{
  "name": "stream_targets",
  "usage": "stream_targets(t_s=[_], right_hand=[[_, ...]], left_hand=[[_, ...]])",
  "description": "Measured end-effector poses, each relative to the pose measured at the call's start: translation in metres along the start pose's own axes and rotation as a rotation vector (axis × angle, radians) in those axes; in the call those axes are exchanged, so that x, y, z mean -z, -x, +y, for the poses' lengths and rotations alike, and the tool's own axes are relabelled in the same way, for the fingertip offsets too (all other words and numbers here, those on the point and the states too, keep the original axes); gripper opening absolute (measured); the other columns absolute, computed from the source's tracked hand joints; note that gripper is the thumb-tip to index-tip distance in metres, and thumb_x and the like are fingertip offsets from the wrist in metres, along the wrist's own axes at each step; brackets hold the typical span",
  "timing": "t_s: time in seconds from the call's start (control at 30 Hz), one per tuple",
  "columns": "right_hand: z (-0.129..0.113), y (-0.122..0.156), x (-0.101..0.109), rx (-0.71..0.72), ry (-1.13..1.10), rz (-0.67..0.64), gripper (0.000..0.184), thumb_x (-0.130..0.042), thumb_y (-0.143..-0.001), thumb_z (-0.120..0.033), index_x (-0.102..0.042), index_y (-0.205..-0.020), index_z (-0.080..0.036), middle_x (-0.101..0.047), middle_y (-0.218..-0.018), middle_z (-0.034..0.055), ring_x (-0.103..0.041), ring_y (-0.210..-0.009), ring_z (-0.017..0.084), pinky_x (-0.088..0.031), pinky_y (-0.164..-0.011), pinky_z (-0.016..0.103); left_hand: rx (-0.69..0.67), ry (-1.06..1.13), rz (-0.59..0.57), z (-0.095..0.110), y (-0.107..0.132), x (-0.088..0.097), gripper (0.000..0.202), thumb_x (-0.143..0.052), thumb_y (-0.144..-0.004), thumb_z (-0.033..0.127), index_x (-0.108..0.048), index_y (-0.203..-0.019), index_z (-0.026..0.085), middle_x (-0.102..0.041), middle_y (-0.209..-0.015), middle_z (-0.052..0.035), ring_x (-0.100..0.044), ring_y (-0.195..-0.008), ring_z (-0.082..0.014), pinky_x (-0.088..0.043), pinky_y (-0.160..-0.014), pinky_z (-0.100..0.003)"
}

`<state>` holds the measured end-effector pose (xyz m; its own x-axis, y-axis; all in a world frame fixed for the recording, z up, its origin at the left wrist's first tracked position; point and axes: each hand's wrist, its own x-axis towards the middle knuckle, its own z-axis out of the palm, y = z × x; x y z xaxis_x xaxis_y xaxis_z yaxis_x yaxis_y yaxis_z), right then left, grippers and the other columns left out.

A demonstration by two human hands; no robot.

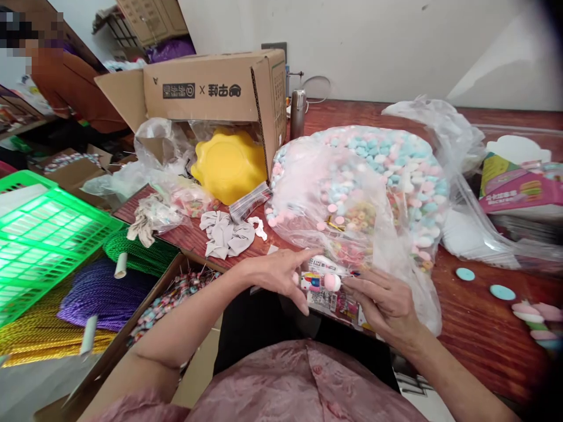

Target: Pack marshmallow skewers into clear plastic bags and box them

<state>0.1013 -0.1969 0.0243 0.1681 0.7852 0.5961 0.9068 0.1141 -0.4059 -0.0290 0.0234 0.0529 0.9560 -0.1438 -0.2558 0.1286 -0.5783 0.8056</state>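
Note:
My left hand [281,272] is open above the table's front edge, thumb and index finger spread apart. My right hand [382,299] is closed, its fingertips pinched at the right end of a small beaded piece [312,282]. That piece has a coloured cartoon-like middle and a pink-and-white ball at its right end. Just behind it lies a white printed tube [324,267], its narrow tip pointing right toward my right fingers. Beneath are printed plastic packets [323,302]. A large clear bag [303,176] of pastel pink, blue and white pieces lies right behind my hands.
A cardboard box [197,76] holds a yellow scalloped container [231,164]. Grey cloth [226,234] lies left of the bag. Blue discs [502,292] and a pink packet [523,190] are right. Left stand a green basket [48,234] and bundled purple cords [105,293]. A person [79,88] is behind.

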Motion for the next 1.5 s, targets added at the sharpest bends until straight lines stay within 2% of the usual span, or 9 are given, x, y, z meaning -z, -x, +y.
stream_targets(t_s=[0.13, 0.37, 0.53, 0.63, 0.77, 0.97, 1.2, 1.37, 1.5], right_hand=[[-0.003, -0.013, 0.01, 0.147, 0.143, -0.074, 0.028, -0.046, -0.083, -0.005, -0.066, -0.096, -0.018, -0.066, -0.076, 0.0045, -0.054, -0.065, 0.015, -0.041, -0.059, 0.028], [-0.013, -0.025, 0.005, 0.248, 0.281, -0.214, 0.023, -0.042, -0.084, -0.008, -0.064, -0.084, -0.016, -0.06, -0.067, 0.0037, -0.05, -0.06, 0.016, -0.034, -0.057, 0.03], [-0.005, -0.019, 0.014, 0.04, 0.21, -0.234, 0.023, -0.045, -0.09, -0.01, -0.067, -0.086, -0.015, -0.067, -0.074, 0.0045, -0.057, -0.063, 0.014, -0.037, -0.059, 0.026], [0.0, -0.016, 0.019, -0.084, 0.143, -0.371, 0.022, -0.047, -0.093, -0.016, -0.068, -0.088, -0.018, -0.068, -0.073, 0.0025, -0.058, -0.061, 0.013, -0.037, -0.06, 0.025], [-0.005, -0.021, 0.019, -0.133, 0.183, -0.566, 0.021, -0.049, -0.09, -0.017, -0.069, -0.084, -0.02, -0.067, -0.068, 0.0024, -0.057, -0.06, 0.014, -0.031, -0.058, 0.026], [-0.024, -0.035, 0.014, -0.147, 0.354, -0.773, 0.019, -0.05, -0.083, -0.012, -0.068, -0.08, -0.017, -0.065, -0.061, 0.005, -0.054, -0.054, 0.016, -0.019, -0.054, 0.029], [-0.003, -0.024, 0.008, -0.055, 0.0, -0.572, 0.022, -0.047, -0.09, -0.014, -0.066, -0.08, -0.019, -0.067, -0.071, 0.0013, -0.056, -0.063, 0.013, -0.027, -0.059, 0.026], [0.001, -0.023, 0.008, 0.201, 0.015, -0.439, 0.024, -0.043, -0.092, -0.012, -0.065, -0.081, -0.017, -0.059, -0.066, 0.0016, -0.049, -0.062, 0.014, -0.026, -0.06, 0.029], [-0.006, -0.025, 0.01, 0.316, 0.117, -0.388, 0.024, -0.042, -0.092, -0.01, -0.062, -0.08, -0.017, -0.054, -0.063, 0.0003, -0.043, -0.061, 0.014, -0.023, -0.059, 0.031]], left_hand=[[0.106, 0.374, -0.189, -0.012, 0.0, -0.014, 0.044, -0.079, -0.065, 0.044, -0.065, -0.095, 0.016, -0.059, -0.072, 0.0037, -0.052, -0.062, -0.0121, -0.043, -0.062, -0.024], [0.025, 0.567, 0.064, -0.012, -0.007, -0.045, 0.031, -0.081, -0.062, 0.028, -0.067, -0.086, 0.013, -0.056, -0.076, 0.0048, -0.048, -0.072, -0.0105, -0.041, -0.07, -0.021], [0.038, 0.26, 0.231, -0.015, 0.001, -0.052, 0.026, -0.073, -0.075, 0.033, -0.064, -0.09, 0.014, -0.06, -0.079, 0.0029, -0.052, -0.074, -0.0123, -0.041, -0.069, -0.022], [0.061, -0.081, 0.321, -0.013, 0.004, -0.059, 0.021, -0.069, -0.079, 0.034, -0.061, -0.087, 0.016, -0.062, -0.079, -0.0003, -0.056, -0.075, -0.0152, -0.041, -0.07, -0.024], [0.051, -0.365, 0.3, -0.008, 0.004, -0.068, 0.022, -0.061, -0.087, 0.037, -0.059, -0.095, 0.017, -0.067, -0.089, -0.0074, -0.061, -0.084, -0.0214, -0.043, -0.074, -0.029], [0.127, -0.439, 0.231, -0.003, 0.003, -0.071, 0.027, -0.063, -0.086, 0.038, -0.056, -0.102, 0.017, -0.067, -0.093, -0.0084, -0.063, -0.091, -0.0255, -0.043, -0.074, -0.03], [0.112, -0.272, 0.13, -0.003, 0.011, -0.067, 0.032, -0.071, -0.079, 0.043, -0.056, -0.093, 0.018, -0.063, -0.086, -0.003, -0.058, -0.08, -0.0212, -0.035, -0.067, -0.027], [0.065, 0.204, -0.044, 0.002, 0.012, -0.063, 0.05, -0.083, -0.061, 0.049, -0.045, -0.071, 0.018, -0.043, -0.069, 0.0061, -0.039, -0.066, -0.0107, -0.028, -0.059, -0.023], [0.018, 0.519, -0.044, 0.003, 0.009, -0.065, 0.055, -0.086, -0.056, 0.045, -0.04, -0.069, 0.019, -0.036, -0.07, 0.0066, -0.032, -0.068, -0.0096, -0.026, -0.059, -0.022]])
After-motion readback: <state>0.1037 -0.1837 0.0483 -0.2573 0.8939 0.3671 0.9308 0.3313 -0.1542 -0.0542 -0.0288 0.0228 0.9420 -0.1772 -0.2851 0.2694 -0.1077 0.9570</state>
